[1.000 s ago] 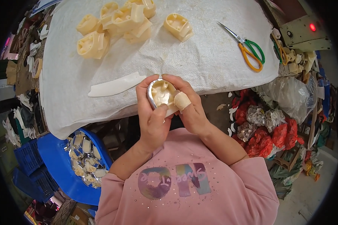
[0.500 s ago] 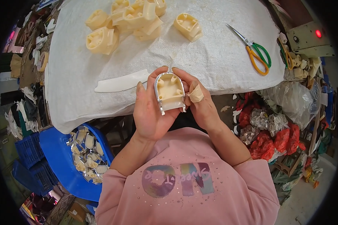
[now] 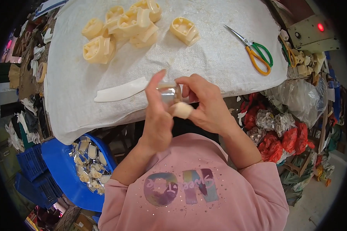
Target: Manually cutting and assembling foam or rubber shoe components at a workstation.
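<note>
Between my hands, over the table's near edge, is a cream plastic housing (image 3: 167, 91) with a shiny silver outer face turned up. My left hand (image 3: 157, 123) grips it from the left, one digit stretched upward and the others partly blurred or hidden. From the right, my right hand (image 3: 206, 102) holds it with bent fingers and thumb; a beige wrap (image 3: 182, 111) covers the thumb. A curved white strip (image 3: 120, 90) lies just left of the hands. Farther back are several plain cream housings (image 3: 133, 21) in a pile, with a single cream housing (image 3: 184, 30) beside them.
Scissors (image 3: 254, 52) with orange and green handles lie open on the white-covered table (image 3: 216, 57). A blue tub (image 3: 61, 173) of silver-and-cream pieces stands lower left. Red plastic bags (image 3: 272, 148) and clear plastic are heaped at right. A control box (image 3: 312, 32) shows a red light.
The held housing has turned over, from its cream hollow facing up to its silver face. My left hand has shifted right and the right hand's fingers have bent across the part.
</note>
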{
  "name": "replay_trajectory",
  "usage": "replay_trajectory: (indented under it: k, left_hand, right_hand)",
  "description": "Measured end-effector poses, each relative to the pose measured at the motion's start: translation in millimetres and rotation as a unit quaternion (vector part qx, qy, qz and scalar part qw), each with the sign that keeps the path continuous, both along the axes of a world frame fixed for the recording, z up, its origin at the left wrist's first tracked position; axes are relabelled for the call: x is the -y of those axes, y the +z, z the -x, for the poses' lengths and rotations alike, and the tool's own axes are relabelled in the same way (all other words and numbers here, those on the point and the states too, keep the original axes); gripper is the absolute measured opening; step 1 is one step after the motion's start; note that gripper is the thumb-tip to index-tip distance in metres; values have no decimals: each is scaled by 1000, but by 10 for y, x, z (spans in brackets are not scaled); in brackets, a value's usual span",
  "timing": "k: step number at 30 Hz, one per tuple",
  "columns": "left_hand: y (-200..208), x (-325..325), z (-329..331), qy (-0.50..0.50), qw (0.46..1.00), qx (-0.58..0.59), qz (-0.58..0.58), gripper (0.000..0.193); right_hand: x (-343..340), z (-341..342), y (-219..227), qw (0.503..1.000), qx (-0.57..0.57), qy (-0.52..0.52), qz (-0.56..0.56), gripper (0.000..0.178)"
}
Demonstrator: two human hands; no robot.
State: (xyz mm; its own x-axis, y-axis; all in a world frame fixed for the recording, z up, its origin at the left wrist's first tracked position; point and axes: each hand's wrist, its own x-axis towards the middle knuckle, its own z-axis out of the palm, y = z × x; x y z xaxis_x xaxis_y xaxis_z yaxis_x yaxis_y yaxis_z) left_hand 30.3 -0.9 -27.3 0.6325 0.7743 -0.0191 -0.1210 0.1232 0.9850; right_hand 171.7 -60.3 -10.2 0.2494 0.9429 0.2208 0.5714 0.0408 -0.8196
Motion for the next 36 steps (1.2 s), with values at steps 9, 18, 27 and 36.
replay_trajectory:
  k: [9,18,27,36]
  left_hand:
    - [-123,-172,90,-50,964,-123,-230,75]
    - [138,-148,90,-20,924,-170,-342,57]
    - [151,-125,6,-28,918,-143,-368,60]
    - [101,-155,-44,13,898,-153,-411,55]
  right_hand:
    - [68,115,-228,907,-418,-11,-46,36]
    - [-31,-225,-128,885,-459,9,78,18]
    - [15,-283,-161,993,-76,91,8,24]
    - [80,-331,-229,893,-426,92,108,27]
